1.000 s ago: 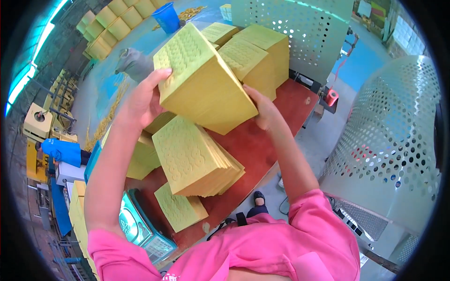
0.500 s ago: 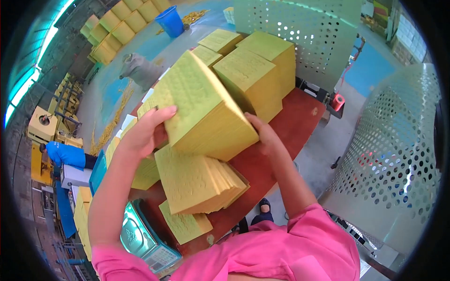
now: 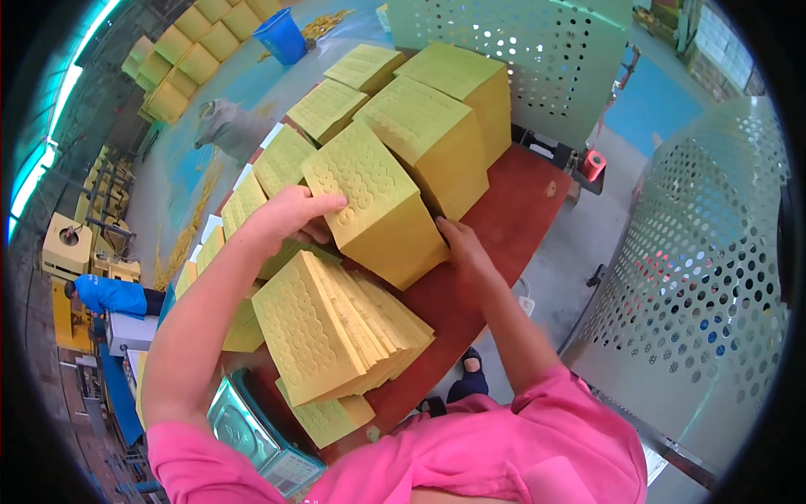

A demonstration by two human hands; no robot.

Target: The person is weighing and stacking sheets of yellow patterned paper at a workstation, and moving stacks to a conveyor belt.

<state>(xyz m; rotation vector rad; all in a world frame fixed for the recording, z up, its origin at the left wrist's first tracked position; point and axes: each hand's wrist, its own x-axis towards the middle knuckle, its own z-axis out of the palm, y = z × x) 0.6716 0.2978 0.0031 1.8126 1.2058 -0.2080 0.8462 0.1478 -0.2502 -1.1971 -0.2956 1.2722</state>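
A thick stack of yellow paper (image 3: 382, 223), its top stamped with rows of round marks, is between my two hands over the table. My left hand (image 3: 294, 214) grips its near left side, the thumb on the top sheet and the fingers partly hidden underneath. At the right corner my right hand (image 3: 464, 246) is closed against the stack's side. Just nearer to me leans another paper stack (image 3: 294, 323), its sheets fanned apart on the right. Beneath that one, a smaller paper stack (image 3: 323, 422) shows in part. Taller paper stacks (image 3: 420, 126) stand right behind the held one.
The red table (image 3: 537, 189) bears more paper stacks along its left side. A shiny green tin (image 3: 252, 433) sits near my left elbow. Perforated metal panels (image 3: 688, 294) stand right and behind. A blue bin (image 3: 281, 38), a grey sack (image 3: 227, 126) and a person in blue (image 3: 113, 294) are farther off.
The held stack has come down and away from me, level beside the taller stacks. The near stack's sheets are fanned wider. My hands still grip the held stack.
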